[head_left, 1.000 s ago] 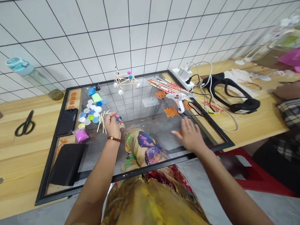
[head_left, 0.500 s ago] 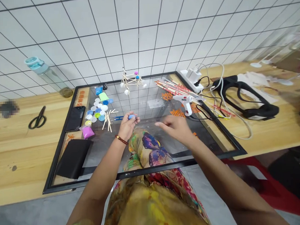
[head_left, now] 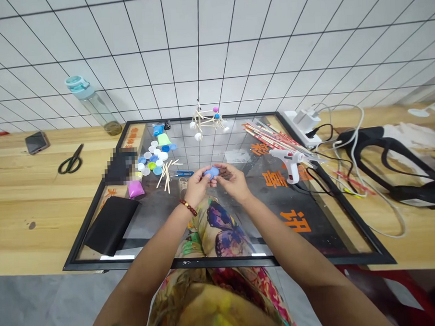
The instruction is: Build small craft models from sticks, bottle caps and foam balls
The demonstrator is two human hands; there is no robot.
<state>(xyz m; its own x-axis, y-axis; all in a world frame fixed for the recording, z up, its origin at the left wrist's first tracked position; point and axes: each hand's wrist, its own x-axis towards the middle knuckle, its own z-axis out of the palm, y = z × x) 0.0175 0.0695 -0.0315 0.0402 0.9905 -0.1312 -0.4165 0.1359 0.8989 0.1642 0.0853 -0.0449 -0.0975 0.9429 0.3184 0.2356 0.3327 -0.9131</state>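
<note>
Over the glass panel, my left hand (head_left: 197, 187) and my right hand (head_left: 234, 181) meet, both closed on a small blue lump (head_left: 211, 173) between their fingertips. Left of them lie a blue-handled tool (head_left: 184, 173) and loose wooden sticks (head_left: 167, 176). Small round lids or cups (head_left: 162, 156) in white, blue and green are grouped beyond the sticks. Behind my hands stands a stick frame (head_left: 206, 119) with white, pink and blue balls at its joints.
A white glue gun (head_left: 291, 164), red-patterned strips (head_left: 270, 136) and a power strip (head_left: 302, 128) are at the right, beside a black headset (head_left: 390, 160). Scissors (head_left: 71, 160), a bottle (head_left: 98, 108), a pink packet (head_left: 135, 188) and a black case (head_left: 112, 225) are at the left.
My right hand has come left to join my left hand, and its fingers now grip the blue lump too. The camera view has shifted, showing more at the left edge.
</note>
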